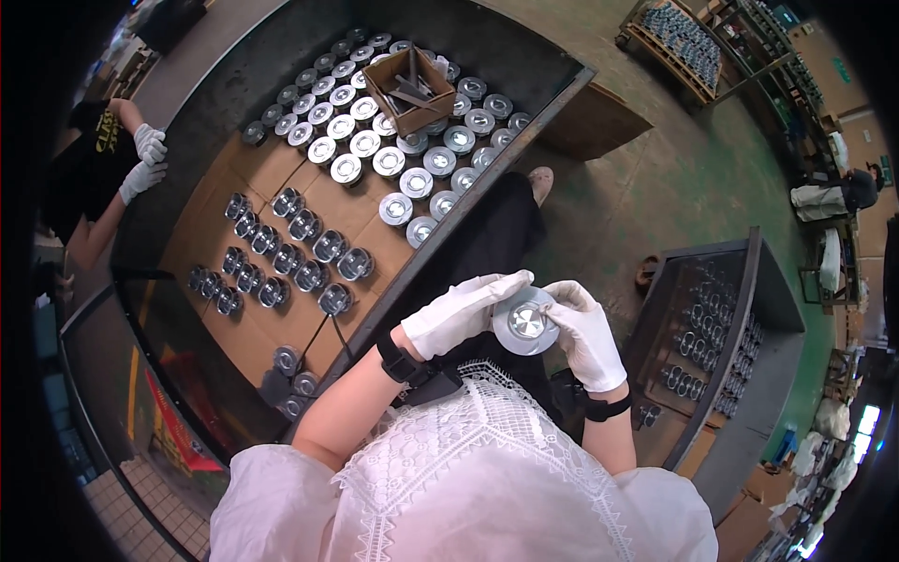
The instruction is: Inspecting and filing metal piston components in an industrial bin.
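Bare cardboard (352, 209) between dark pistons (302, 225) and silver-topped pistons (364, 143): passable lane, I judge. Bin's near rim (553, 115) stands between it and the left hand (459, 314). Open box (421, 119) blocks upper rows. Dark clump (273, 386), near corner: probably obstructs, outline unclear.

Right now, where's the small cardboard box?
The box sits just left of centre, high in the head view, among metal pistons in the large dark bin.

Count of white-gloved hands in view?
4: the wearer's left hand and right hand, both on the metal piston; a co-worker's upper glove and lower glove, by the large bin's left side. Others may be hidden.
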`<action>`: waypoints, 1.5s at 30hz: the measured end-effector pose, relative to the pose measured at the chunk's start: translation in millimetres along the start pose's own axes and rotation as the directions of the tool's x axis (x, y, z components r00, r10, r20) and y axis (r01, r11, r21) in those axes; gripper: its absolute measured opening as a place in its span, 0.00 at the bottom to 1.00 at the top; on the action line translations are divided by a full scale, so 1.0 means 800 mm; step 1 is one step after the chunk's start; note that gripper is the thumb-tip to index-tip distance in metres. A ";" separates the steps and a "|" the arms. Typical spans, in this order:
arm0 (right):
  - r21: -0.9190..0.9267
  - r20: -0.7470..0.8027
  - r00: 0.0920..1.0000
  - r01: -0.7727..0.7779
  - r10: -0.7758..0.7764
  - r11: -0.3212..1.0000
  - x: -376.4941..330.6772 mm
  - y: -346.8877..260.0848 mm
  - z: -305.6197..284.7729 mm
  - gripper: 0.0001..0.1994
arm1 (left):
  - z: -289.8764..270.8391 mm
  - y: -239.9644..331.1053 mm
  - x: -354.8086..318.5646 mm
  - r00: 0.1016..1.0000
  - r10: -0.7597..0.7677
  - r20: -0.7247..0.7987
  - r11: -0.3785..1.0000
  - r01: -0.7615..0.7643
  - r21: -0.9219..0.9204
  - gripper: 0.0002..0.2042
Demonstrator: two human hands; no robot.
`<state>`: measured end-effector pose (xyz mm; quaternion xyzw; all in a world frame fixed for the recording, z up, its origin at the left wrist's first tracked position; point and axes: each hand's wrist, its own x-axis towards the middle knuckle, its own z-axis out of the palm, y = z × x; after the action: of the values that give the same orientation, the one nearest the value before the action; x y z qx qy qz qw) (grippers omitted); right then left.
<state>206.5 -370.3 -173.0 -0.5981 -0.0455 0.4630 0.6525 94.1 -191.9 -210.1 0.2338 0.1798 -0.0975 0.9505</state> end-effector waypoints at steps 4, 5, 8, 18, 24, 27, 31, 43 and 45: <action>-0.043 0.017 0.997 -0.071 0.072 0.997 0.006 -0.006 -0.004 0.09 | 0.018 0.012 -0.005 0.974 -0.173 -0.143 0.926 0.211 0.313 0.24; -0.056 0.023 0.995 -0.100 0.102 0.993 0.008 -0.011 -0.003 0.08 | 0.017 0.011 -0.006 0.974 -0.174 -0.145 0.925 0.212 0.316 0.24; -0.111 0.047 0.994 -0.095 0.101 0.989 0.014 -0.008 -0.004 0.08 | 0.009 0.006 -0.009 0.980 -0.179 -0.084 0.943 0.195 0.271 0.22; -0.070 -0.157 0.972 0.166 -0.176 0.984 0.032 0.033 -0.004 0.23 | 0.012 0.001 -0.010 0.997 -0.012 -0.075 0.997 0.018 0.072 0.24; 0.427 0.145 0.986 0.015 -0.085 0.904 0.023 0.055 0.013 0.30 | 0.045 -0.003 -0.010 0.796 0.595 -0.114 0.561 -0.310 0.768 0.27; 0.566 0.114 0.989 0.011 -0.091 0.824 0.014 0.050 0.034 0.28 | 0.059 -0.007 -0.008 0.656 0.750 0.080 0.262 -0.406 0.875 0.25; 0.595 0.108 0.990 0.012 -0.094 0.804 0.020 0.079 0.020 0.25 | 0.059 -0.010 -0.004 0.532 0.791 0.302 -0.039 -0.449 0.892 0.22; 0.524 0.178 0.977 0.008 -0.118 0.852 0.004 0.028 0.023 0.29 | 0.032 -0.022 0.014 0.483 0.831 0.275 -0.173 -0.245 0.954 0.21; 0.514 0.115 0.986 0.048 -0.123 0.857 -0.001 0.027 0.029 0.28 | 0.031 -0.022 0.016 0.492 0.828 0.270 -0.161 -0.252 0.954 0.21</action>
<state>179.8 -357.0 -184.2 -0.3672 0.0050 0.4708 0.8022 108.1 -220.3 -202.1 0.8311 0.1657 0.3091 0.4316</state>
